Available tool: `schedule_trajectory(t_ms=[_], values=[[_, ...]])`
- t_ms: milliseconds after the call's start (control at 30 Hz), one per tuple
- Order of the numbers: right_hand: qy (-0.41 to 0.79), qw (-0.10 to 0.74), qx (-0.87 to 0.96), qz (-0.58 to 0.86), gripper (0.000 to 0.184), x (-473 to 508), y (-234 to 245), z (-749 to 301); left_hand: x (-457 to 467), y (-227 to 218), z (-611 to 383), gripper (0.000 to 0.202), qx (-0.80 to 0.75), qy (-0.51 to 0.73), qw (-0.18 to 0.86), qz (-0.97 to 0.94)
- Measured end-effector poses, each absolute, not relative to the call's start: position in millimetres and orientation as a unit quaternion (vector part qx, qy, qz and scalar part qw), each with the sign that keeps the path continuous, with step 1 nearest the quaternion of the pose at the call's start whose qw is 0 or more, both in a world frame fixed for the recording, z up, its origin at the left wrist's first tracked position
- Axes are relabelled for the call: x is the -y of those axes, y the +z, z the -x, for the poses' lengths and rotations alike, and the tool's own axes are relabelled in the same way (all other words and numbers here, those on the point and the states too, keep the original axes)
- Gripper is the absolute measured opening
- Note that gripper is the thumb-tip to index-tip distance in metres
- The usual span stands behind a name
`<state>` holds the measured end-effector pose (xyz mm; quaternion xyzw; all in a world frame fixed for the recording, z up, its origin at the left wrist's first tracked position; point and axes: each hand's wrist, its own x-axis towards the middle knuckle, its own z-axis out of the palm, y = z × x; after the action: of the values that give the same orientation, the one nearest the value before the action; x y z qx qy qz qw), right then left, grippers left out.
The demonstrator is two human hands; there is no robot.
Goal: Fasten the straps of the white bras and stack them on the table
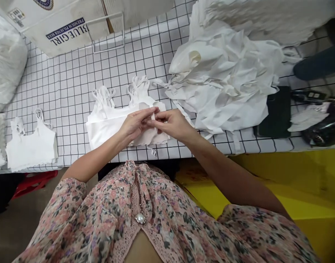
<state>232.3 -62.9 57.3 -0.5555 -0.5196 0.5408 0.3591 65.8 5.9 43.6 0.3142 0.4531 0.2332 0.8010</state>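
My left hand [137, 123] and my right hand [172, 124] meet over the right end of a white strappy bra top [109, 122] laid flat on the table. Both hands have their fingers pinched together around a thin white strap [153, 116] that shows between them. Under my fingers the fabric hangs toward the table's near edge, its hem wavy. Loops of straps stand up from the top's far side. To the left lies a small stack of similar white tops [33, 148]. A loose heap of white garments [222, 80] is piled to the right of my hands.
A checked cloth [65, 76] covers the table. At the back stand a cardboard box [65, 29] and a white wire stand [108, 49]. A white bag [5, 62] is at far left. A dark flat object [275, 115] and black plastic packaging [324, 124] lie right. Below is a yellow surface [293, 182].
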Motion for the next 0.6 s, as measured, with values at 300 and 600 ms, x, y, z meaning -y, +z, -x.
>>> schedule_trajectory(t_ms=[300,600], values=[[0.659,0.286,0.485,0.500,0.057,116.4,83.3,-245.5,-38.2,46.9,-70.9,0.019,-0.422,0.260,0.789,-0.365],[0.705,0.442,0.291,0.472,0.052,70.5,73.1,-242.1,-79.9,55.9,-49.5,0.034,-0.458,0.244,0.636,-0.571]])
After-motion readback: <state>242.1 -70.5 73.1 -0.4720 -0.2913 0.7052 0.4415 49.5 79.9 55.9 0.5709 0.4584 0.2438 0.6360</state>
